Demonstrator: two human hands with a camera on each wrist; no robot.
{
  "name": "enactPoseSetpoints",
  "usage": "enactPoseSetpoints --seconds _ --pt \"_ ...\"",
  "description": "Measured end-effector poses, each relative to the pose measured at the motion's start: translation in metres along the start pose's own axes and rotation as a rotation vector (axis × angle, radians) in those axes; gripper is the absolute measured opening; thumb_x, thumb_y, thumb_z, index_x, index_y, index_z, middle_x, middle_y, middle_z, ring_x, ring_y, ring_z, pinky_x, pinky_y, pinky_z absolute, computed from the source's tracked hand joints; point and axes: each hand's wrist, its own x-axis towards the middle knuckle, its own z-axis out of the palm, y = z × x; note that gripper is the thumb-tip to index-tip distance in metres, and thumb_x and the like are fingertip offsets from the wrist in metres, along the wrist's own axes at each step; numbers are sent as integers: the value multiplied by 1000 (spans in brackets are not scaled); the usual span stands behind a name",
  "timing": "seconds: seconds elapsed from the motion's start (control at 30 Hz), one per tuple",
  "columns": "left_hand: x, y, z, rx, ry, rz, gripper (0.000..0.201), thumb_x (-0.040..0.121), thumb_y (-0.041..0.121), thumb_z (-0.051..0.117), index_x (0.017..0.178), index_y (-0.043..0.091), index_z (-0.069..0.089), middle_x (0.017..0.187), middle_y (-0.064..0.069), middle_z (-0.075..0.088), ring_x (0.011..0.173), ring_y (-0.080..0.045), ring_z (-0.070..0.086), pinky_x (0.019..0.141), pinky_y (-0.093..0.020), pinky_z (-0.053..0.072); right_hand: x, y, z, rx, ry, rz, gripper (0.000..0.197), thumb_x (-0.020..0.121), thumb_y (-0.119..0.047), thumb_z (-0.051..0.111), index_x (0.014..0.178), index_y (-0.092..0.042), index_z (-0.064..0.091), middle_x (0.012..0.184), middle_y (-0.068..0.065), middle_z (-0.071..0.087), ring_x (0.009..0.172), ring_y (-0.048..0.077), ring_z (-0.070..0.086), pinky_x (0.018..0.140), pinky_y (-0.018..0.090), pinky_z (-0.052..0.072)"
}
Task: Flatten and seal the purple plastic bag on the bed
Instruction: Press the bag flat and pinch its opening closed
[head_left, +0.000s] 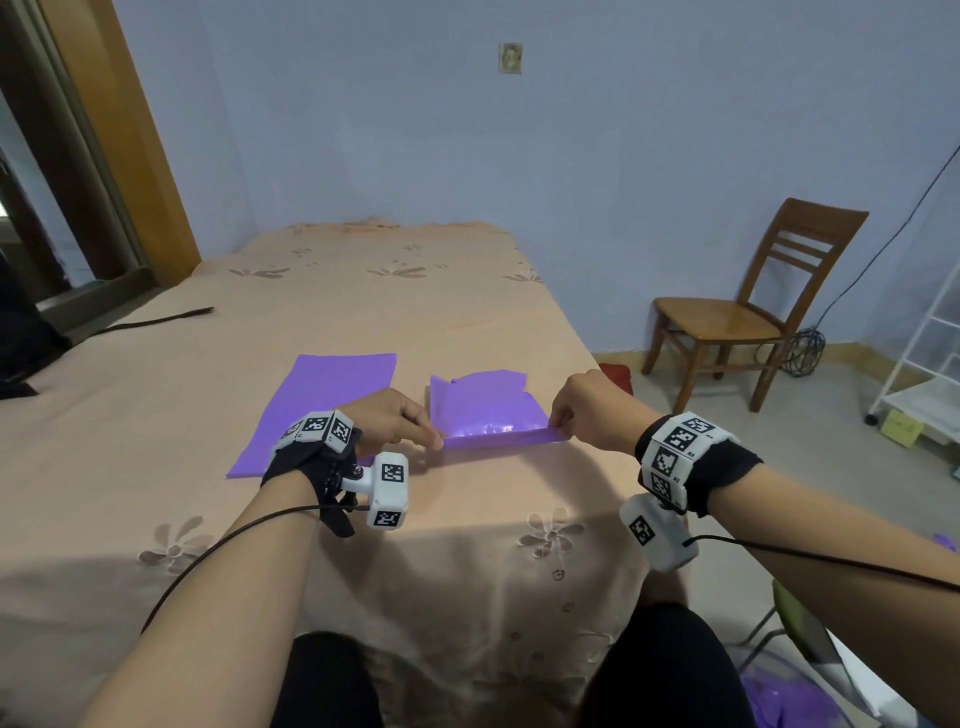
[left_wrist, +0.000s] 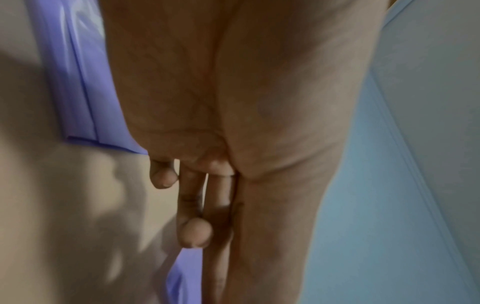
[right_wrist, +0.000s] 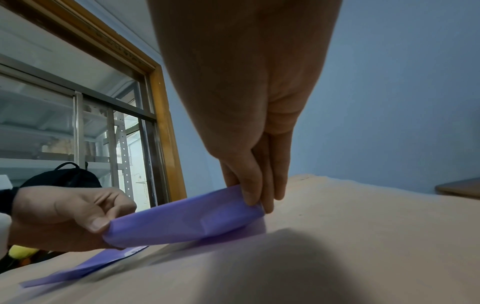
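A purple plastic bag (head_left: 483, 405) lies on the peach bedspread (head_left: 363, 312), its near edge folded up into a flap (head_left: 504, 436). My left hand (head_left: 400, 421) pinches the flap's left corner between thumb and fingers. My right hand (head_left: 582, 410) pinches the right corner. In the right wrist view the flap (right_wrist: 187, 222) is lifted off the bed between the right fingertips (right_wrist: 253, 197) and the left hand (right_wrist: 70, 218). In the left wrist view the bag's folded edge (left_wrist: 83, 115) shows to the left of my palm.
A second flat purple bag (head_left: 322, 410) lies just left of my left hand. A black cable (head_left: 156, 322) and a dark backpack (head_left: 21, 338) sit at the bed's left. A wooden chair (head_left: 748, 301) and a white rack (head_left: 930, 364) stand to the right on the floor.
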Motion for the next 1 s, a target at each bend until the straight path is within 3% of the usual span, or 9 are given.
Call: enactPoseSetpoints --seconds 0.17,0.37,0.47,0.6,0.67,0.77,0.9,1.0 --pt "0 -1 -1 32 -19 9 17 74 16 84 60 21 77 83 5 79 114 -20 68 79 -23 45 2 1 1 10 1 7 31 75 11 57 87 -6 80 84 10 77 83 26 69 77 32 56" --pt "1 -5 -4 54 -42 6 12 71 22 86 62 20 77 83 7 79 114 -18 68 87 -29 48 3 4 3 12 -14 20 20 78 4 65 85 -7 80 82 8 77 81 24 70 77 33 57" --pt "0 -4 -3 63 -36 10 12 73 21 85 63 21 78 78 10 77 109 -15 70 77 -24 43 2 6 4 -4 -30 32 19 76 3 66 84 -8 80 79 9 76 78 24 70 77 36 57" --pt "-2 -2 -1 57 -33 2 11 73 20 85 66 18 77 79 9 78 94 -12 72 77 -21 50 2 6 4 -20 -11 35 25 74 7 60 79 -8 79 78 10 75 72 20 61 72 30 54" --pt "-3 -1 -1 74 -21 -2 11 72 22 86 67 18 77 79 9 77 89 -10 72 70 -20 45 3 5 5 -30 -8 35 26 76 7 57 81 -8 78 82 10 75 75 20 56 70 27 50" --pt "-3 0 -1 85 -26 6 12 72 22 86 64 20 77 83 7 78 91 -13 73 70 -20 45 6 4 6 -56 -37 30 29 79 7 53 87 -8 77 88 10 74 87 26 60 72 29 49" --pt "0 0 -3 76 -18 20 14 73 16 85 62 20 77 84 7 79 105 -16 71 89 -29 51 10 5 2 -76 -75 76 38 78 6 52 106 -10 72 103 9 71 98 25 61 76 27 46" --pt "1 -1 -3 62 -22 27 11 68 19 86 62 19 78 89 2 80 109 -16 71 106 -39 49 13 7 -4 -76 -106 137 49 82 2 54 127 -15 58 118 8 64 110 23 57 77 25 40"
